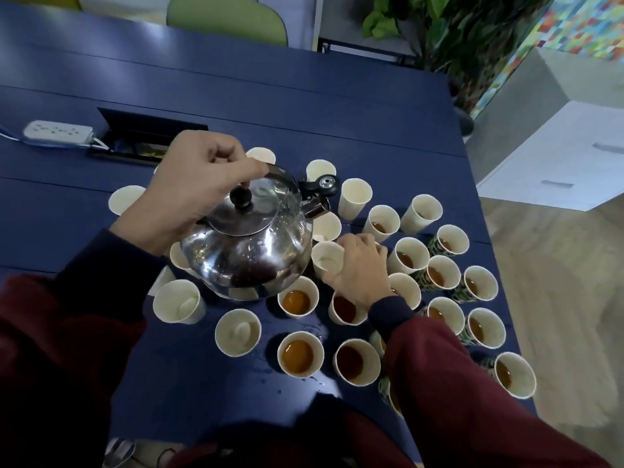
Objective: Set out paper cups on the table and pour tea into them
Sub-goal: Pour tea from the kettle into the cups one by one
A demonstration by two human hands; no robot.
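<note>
A shiny steel kettle (250,244) with a black lid knob hangs over the blue table (371,123), its spout pointing to the far right. My left hand (196,190) grips its handle from above. My right hand (361,268) holds an empty paper cup (327,258) just right of the kettle, fingers curled round its side. Several paper cups stand around it: those to the right and front, like one cup (299,356), hold brown tea; those to the left and back, like another cup (179,300), are empty.
A white power strip (57,132) lies at the far left beside an open cable hatch (148,136). Water drops lie on the table near the front cups. A green chair (226,18) stands behind the table, a plant (456,32) and white cabinet (557,157) to the right.
</note>
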